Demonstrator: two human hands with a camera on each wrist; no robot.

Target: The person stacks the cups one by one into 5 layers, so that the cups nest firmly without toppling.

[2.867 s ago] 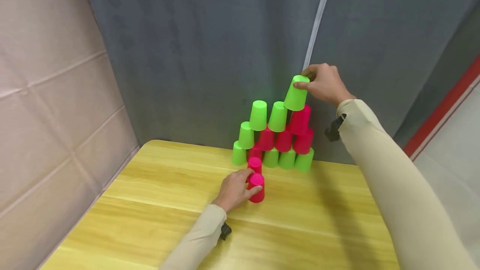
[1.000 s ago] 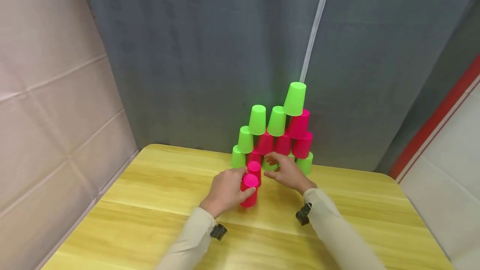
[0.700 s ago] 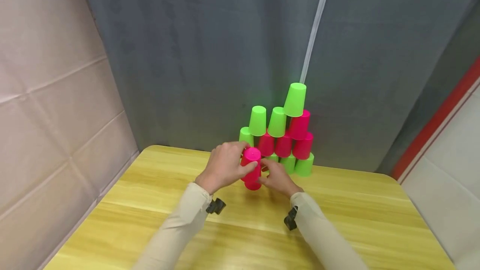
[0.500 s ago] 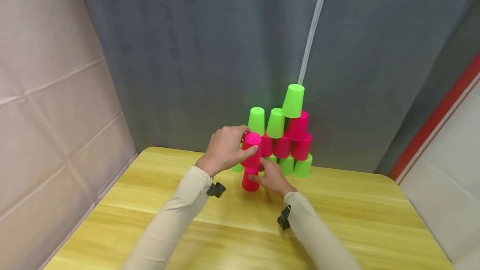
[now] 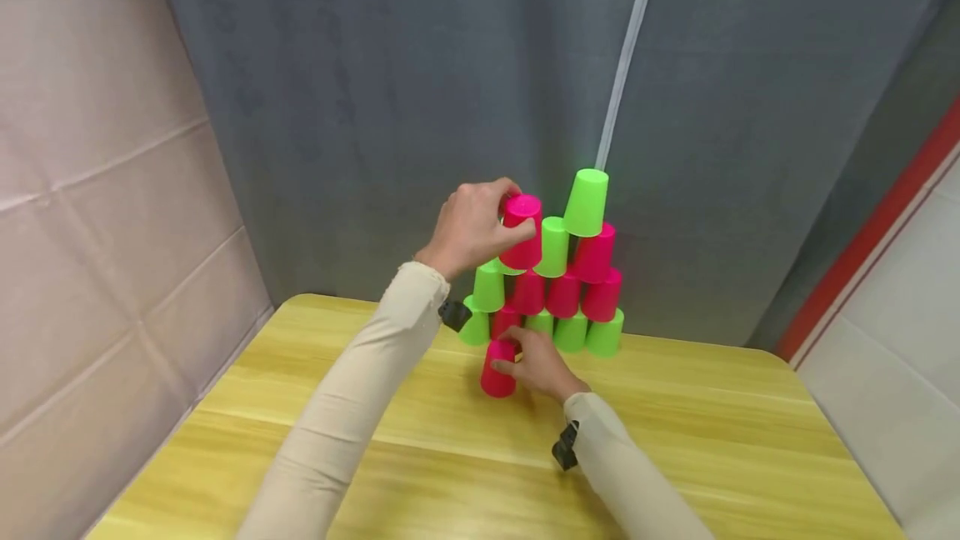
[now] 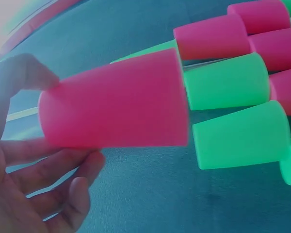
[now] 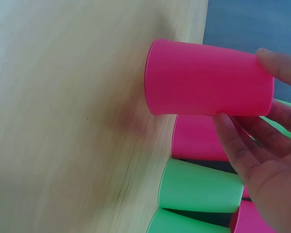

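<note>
A pyramid of upturned green and pink cups (image 5: 558,290) stands at the table's far edge against the grey curtain. My left hand (image 5: 472,227) grips a pink cup (image 5: 521,232) (image 6: 116,102) upside down, raised at the pyramid's upper left beside a green cup (image 5: 553,247). The topmost green cup (image 5: 586,202) sits at the upper right. My right hand (image 5: 536,365) holds another upturned pink cup (image 5: 498,369) (image 7: 208,80) standing on the table in front of the pyramid, thumb and fingers around its top.
The yellow wooden table (image 5: 675,440) runs toward me, with its left edge by a beige padded wall (image 5: 97,215). A grey curtain (image 5: 375,90) hangs right behind the pyramid. A red strip (image 5: 870,232) shows at the right.
My right hand came down from the top green cup to the pink cups on the table. My left hand lifted the upper pink cup off the lower one and raised it to the pyramid's upper left.
</note>
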